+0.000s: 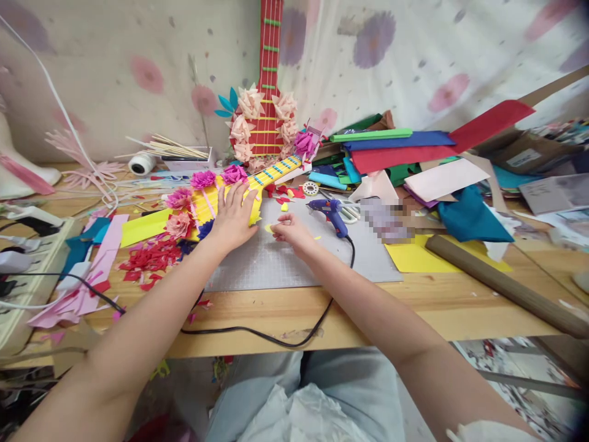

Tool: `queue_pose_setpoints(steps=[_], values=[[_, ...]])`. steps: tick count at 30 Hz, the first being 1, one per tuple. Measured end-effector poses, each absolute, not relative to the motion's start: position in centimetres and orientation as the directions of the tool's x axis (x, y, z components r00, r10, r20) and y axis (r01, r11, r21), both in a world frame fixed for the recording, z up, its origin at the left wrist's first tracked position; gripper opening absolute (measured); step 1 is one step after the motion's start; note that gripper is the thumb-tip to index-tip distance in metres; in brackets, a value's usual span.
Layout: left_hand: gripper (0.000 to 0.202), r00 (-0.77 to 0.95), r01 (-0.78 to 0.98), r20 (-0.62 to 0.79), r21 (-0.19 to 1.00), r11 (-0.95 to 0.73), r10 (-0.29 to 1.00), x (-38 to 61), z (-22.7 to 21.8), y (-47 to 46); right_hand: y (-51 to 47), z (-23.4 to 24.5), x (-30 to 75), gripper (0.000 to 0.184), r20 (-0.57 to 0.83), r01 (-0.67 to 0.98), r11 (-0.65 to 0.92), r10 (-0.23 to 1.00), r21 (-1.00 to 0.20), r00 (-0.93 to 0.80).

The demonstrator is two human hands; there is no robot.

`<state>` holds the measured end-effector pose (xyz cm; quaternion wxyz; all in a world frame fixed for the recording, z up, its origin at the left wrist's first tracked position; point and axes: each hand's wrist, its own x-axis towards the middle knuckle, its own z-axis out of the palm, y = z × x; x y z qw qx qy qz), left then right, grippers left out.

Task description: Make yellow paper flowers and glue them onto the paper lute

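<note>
My left hand [233,216] rests with spread fingers on the body of a yellow paper guitar [201,210], which is decorated with pink, purple and coral paper flowers. Its yellow neck with blue frets points up and right. To the right, my right hand [294,233] is low over a grey cutting mat [257,267], thumb and fingers pinched together. Bits of a yellow paper piece [268,228] show beside those fingertips; whether they grip it is unclear. A blue hot glue gun [332,212] lies right of my right hand, its black cord [276,339] looping along the table front.
A red paper guitar [268,116] with pale pink flowers stands against the wall. Coloured paper [396,147] is heaped at the right, near a brown roll [501,282]. Red scraps [154,258] and a power strip [27,270] lie at the left.
</note>
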<state>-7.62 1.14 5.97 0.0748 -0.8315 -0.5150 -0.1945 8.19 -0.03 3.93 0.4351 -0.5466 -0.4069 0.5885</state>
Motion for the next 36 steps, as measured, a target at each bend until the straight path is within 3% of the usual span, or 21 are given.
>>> queue_pose_setpoints(steps=[9,20,36], values=[[0.077,0.254,0.917,0.369,0.202,-0.344,0.894,-9.0,7.3,3.2,0.8,3.9,6.6,0.031,-0.299,-0.004,-0.302,0.945,-0.953,-0.134],[0.075,0.239,0.914,0.338,0.237,-0.328,0.910,-9.5,7.1,3.4,2.6,3.8,5.1,0.030,-0.330,0.063,-0.324,0.934,-0.944,-0.138],[0.071,0.240,0.912,0.311,0.253,-0.324,0.920,-9.6,7.3,3.2,2.3,4.4,5.2,0.022,-0.350,-0.139,-0.379,0.916,-0.915,-0.197]])
